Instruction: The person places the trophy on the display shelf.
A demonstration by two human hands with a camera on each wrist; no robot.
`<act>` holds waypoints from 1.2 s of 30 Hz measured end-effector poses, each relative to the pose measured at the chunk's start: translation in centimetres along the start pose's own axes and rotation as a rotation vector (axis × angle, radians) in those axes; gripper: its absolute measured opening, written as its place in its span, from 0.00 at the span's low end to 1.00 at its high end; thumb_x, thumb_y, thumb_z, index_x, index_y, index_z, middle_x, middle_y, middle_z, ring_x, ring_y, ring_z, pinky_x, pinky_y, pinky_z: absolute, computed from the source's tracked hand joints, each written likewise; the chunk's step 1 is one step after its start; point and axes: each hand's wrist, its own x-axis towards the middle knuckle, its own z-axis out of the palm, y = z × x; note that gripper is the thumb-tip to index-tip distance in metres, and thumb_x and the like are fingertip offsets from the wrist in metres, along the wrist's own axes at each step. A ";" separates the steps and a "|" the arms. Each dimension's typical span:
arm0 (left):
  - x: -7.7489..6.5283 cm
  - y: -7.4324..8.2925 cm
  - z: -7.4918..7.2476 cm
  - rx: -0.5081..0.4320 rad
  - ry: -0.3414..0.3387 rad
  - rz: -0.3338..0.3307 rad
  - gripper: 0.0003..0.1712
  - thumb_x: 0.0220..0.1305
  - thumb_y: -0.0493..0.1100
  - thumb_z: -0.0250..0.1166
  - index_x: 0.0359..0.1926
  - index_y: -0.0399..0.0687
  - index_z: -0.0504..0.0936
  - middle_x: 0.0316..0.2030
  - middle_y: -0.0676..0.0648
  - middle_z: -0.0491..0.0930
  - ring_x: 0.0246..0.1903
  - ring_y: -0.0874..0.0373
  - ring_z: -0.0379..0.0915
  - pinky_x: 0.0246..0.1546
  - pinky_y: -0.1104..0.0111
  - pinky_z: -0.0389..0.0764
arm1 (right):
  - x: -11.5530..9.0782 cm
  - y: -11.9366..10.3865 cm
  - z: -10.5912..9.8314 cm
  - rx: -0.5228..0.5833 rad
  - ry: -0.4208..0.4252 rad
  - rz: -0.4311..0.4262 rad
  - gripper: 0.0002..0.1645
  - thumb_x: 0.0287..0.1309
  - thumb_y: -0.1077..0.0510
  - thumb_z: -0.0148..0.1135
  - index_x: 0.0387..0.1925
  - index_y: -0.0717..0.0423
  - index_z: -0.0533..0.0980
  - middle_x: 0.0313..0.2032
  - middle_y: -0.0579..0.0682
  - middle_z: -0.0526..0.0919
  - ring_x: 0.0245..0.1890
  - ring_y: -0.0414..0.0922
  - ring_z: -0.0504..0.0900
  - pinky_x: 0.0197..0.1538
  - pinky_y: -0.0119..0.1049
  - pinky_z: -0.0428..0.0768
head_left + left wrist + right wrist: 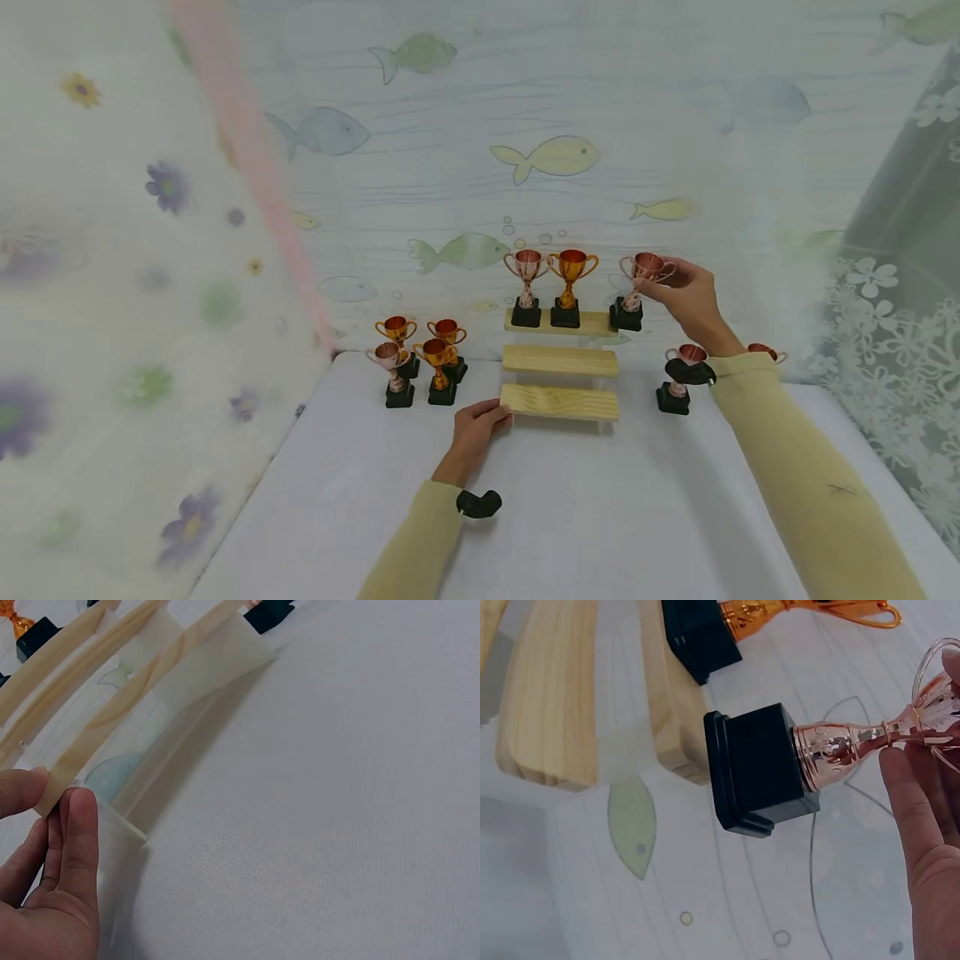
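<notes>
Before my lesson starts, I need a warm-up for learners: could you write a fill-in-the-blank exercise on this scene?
The right hand holds a trophy whose base is coloured ____.
Of the three wooden shelves, the left hand pinches the ____ one.
On the top shelf, ____ untouched trophies stand side by side.
Left of the shelves, ____ trophies stand on the white surface.

Missing words: black; lowest; two; four.

Legible text, labels, brands, numbers, signs: none in the head view or in either wrist view. Right sleeve (pixel 813 467): one small dark line mark (pixel 846 488), cannot be resolved into letters or digits. Pink trophy (pixel 829 754), close up in the right wrist view: nothing readable on the visible faces of its black base (pixel 754 769); cup partly hidden, any marking there cannot be told.
</notes>
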 end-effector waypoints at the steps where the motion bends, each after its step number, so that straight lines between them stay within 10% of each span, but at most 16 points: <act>1: 0.0 0.0 0.0 0.001 0.001 -0.004 0.19 0.66 0.34 0.68 0.56 0.30 0.82 0.48 0.36 0.83 0.37 0.59 0.84 0.49 0.65 0.87 | 0.2 0.0 0.2 0.013 -0.001 0.002 0.25 0.62 0.58 0.71 0.57 0.64 0.77 0.34 0.33 0.81 0.36 0.32 0.79 0.39 0.23 0.81; 36: 0.0 0.0 -0.3 0.007 -0.007 -0.006 0.19 0.67 0.35 0.68 0.57 0.31 0.81 0.49 0.37 0.83 0.39 0.59 0.84 0.50 0.65 0.87 | -0.1 -3.5 4.3 0.054 -0.075 -0.011 0.20 0.63 0.61 0.68 0.52 0.70 0.76 0.37 0.41 0.80 0.37 0.35 0.79 0.39 0.22 0.80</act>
